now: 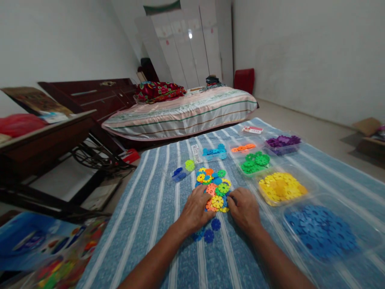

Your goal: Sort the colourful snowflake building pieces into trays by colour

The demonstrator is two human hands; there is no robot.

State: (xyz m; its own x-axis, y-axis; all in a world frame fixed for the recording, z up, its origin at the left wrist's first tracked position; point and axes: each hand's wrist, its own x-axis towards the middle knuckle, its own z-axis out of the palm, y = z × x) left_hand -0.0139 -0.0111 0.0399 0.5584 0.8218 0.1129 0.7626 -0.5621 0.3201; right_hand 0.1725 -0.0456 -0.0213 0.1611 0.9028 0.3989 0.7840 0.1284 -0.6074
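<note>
A pile of mixed flower-shaped plastic discs [217, 202] lies on the striped cloth between my hands, in yellow, orange, green and blue. My left hand [196, 205] rests at the pile's left edge, thumb apart from the fingers, fingertips touching the discs. On the right side, my right hand [245, 206] has its fingers curled in, with a dark blue disc [232, 198] showing at the fingertips. Several loose dark blue discs [209, 236] lie nearer to me, below my left hand.
Clear tubs on the right hold blue discs [321, 230], yellow discs [281, 188], green discs [255, 162] and purple discs [283, 141]. Farther back are orange discs [243, 148] and light blue discs [214, 151]. A small tub [182, 172] stands left. Beyond is a bed [180, 114].
</note>
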